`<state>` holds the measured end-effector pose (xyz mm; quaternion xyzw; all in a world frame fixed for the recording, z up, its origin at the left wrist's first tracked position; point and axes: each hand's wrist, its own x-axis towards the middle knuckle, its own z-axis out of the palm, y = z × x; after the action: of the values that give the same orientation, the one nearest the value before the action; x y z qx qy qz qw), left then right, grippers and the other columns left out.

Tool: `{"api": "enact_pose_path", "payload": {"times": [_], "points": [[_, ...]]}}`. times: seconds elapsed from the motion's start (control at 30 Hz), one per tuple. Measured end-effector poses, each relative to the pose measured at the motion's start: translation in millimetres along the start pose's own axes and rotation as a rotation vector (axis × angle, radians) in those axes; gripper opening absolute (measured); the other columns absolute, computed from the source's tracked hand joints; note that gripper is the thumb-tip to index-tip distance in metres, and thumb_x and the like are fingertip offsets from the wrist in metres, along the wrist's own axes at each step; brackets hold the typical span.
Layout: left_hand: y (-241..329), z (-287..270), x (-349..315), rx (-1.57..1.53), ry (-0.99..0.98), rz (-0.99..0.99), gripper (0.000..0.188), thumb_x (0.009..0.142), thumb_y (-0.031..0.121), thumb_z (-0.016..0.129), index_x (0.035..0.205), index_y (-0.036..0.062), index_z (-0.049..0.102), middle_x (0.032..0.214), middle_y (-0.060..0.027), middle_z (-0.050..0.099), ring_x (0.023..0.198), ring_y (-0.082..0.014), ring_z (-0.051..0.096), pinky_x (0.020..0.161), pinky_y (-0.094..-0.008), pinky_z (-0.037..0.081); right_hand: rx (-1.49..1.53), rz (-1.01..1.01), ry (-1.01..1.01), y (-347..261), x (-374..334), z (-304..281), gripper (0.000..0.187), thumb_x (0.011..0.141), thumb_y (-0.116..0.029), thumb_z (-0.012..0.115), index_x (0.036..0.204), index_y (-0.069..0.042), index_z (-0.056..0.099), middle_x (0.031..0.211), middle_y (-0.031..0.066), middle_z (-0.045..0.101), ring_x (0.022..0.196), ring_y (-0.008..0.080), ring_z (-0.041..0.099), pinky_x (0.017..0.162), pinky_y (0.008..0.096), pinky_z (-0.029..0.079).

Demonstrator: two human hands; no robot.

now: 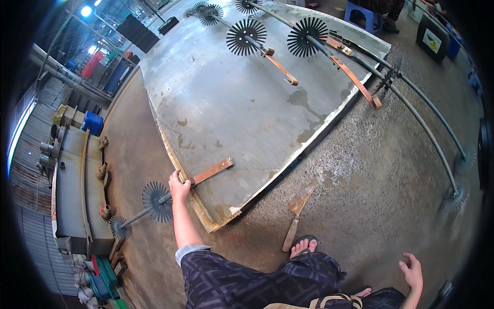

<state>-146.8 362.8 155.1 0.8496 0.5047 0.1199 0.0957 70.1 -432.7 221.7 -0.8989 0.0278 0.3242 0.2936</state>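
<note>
My left hand (179,186) is closed at the left edge of a grey metal-topped table (221,118), where a flat copper strip (213,171) meets a grey rod (136,216). The strip lies over the tabletop; the rod, carrying black slotted discs (157,202), sticks out past the edge behind my forearm. My fingers partly hide the joint between them. Low on the right, my right hand (411,273) hangs with its fingers apart, holding nothing. Similar rods with slotted discs (307,37) and copper hooks (355,80) rest across the table's far end.
On the wet floor by my foot lies a scraper (293,226) with a wooden handle. A metal tank (72,185) with pipe fittings and a blue drum (92,123) stand left. A blue stool (363,15) and a seated person (383,6) are at the back right.
</note>
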Motion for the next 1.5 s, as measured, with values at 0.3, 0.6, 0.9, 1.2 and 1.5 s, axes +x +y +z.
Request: {"api": "enact_pose_path", "payload": {"times": [0.3, 0.6, 0.9, 1.2, 1.5], "points": [[-27, 15, 43, -0.314, -0.348, -0.13, 0.069, 0.063, 0.01, 0.066, 0.129, 0.0072, 0.046, 0.132, -0.0162, 0.049, 0.122, -0.0309, 0.048, 0.102, -0.035, 0.04, 0.033, -0.02, 0.021, -8, -9, -4, 0.038, 0.078, -0.008, 0.064, 0.114, 0.002, 0.056, 0.075, 0.0118, 0.064, 0.068, 0.0171, 0.062, 0.064, 0.0296, 0.05], [17, 5, 1, 0.379, -0.369, 0.042, 0.04, 0.062, 0.012, 0.07, 0.1, 0.0088, 0.056, 0.106, -0.0127, 0.058, 0.11, -0.03, 0.053, 0.09, -0.0381, 0.046, -0.038, -0.054, 0.056, -7, -13, -11, 0.041, 0.076, -0.013, 0.067, 0.113, 0.002, 0.057, 0.075, 0.0124, 0.064, 0.068, 0.018, 0.062, 0.065, 0.0312, 0.05], [13, -26, -63, 0.203, -0.015, 0.111, 0.032, 0.063, 0.015, 0.071, 0.089, 0.0114, 0.053, 0.086, -0.0111, 0.063, 0.088, -0.0328, 0.061, 0.075, -0.044, 0.049, -0.006, -0.096, -0.003, 0, 3, -8, 0.039, 0.076, -0.012, 0.068, 0.112, 0.001, 0.059, 0.077, 0.0128, 0.066, 0.069, 0.0175, 0.062, 0.063, 0.0312, 0.05], [32, -213, -46, 0.331, 1.04, 0.321, 0.018, 0.07, 0.012, 0.065, 0.087, 0.0108, 0.059, 0.083, -0.0093, 0.059, 0.08, -0.0308, 0.058, 0.072, -0.0419, 0.044, -0.068, -0.213, -0.102, -21, -9, -15, 0.046, 0.074, -0.02, 0.069, 0.114, 0.001, 0.058, 0.086, 0.0195, 0.068, 0.081, 0.0285, 0.067, 0.075, 0.0366, 0.052], [74, -509, -168, 0.467, 1.748, 0.407, 0.028, 0.085, 0.03, 0.069, 0.09, 0.0032, 0.065, 0.077, -0.0116, 0.067, 0.066, -0.0262, 0.065, 0.058, -0.0349, 0.051, -0.173, -0.402, -0.291, -19, 35, -15, 0.055, 0.079, -0.045, 0.066, 0.118, -0.007, 0.058, 0.105, 0.0176, 0.066, 0.099, 0.0337, 0.063, 0.088, 0.0412, 0.048]]}}
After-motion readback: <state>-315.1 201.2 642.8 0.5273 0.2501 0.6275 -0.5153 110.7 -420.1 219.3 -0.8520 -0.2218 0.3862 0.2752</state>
